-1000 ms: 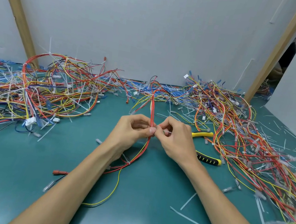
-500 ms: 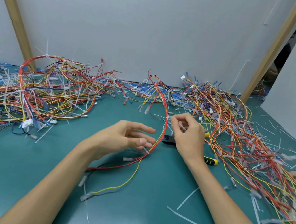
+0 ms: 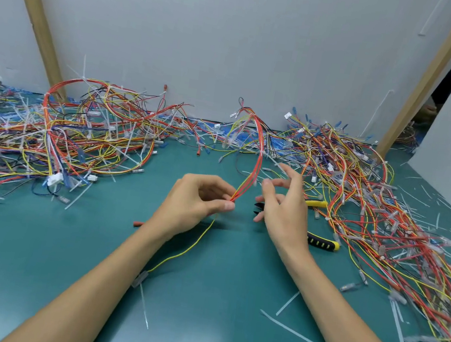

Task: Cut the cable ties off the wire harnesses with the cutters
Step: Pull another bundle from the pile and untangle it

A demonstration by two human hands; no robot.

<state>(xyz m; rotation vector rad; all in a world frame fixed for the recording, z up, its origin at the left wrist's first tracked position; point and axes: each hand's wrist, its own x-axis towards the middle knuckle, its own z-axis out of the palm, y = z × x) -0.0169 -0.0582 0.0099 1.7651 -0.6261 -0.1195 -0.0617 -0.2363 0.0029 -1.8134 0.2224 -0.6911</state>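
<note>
- The left hand (image 3: 198, 205) is curled. Its thumb and fingertips pinch a slim harness of red and orange wires (image 3: 257, 169) near its lower end.
- From the pinch, the harness rises in an arc toward the back of the table.
- A single yellow wire (image 3: 176, 255) trails out from under the left hand toward the viewer. It ends in a clear plastic terminal sleeve (image 3: 139, 278) lying on the table.
- The right hand (image 3: 282, 211) hangs just right of the harness, fingers spread and loosely bent, with nothing in its hold. Whether a fingertip brushes the wires cannot be told.
- The cutters with black jaws and yellow-and-black handles (image 3: 321, 243) lie on the teal table mat (image 3: 209, 329), partly hidden beneath the right hand. Their handles are spread, and the dark jaw tip shows between the two hands.
- A large tangled pile of red, yellow, blue and black wire harnesses (image 3: 63, 132), bound with white cable ties, covers the left of the mat.
- A second tangled pile of harnesses (image 3: 380, 223) runs down the right side.
- Cut white cable-tie strips (image 3: 288, 328) lie scattered on the mat near the right forearm.
- A white wall panel (image 3: 238, 41) stands behind, with a slanted wooden post (image 3: 34, 10) at the left.
</note>
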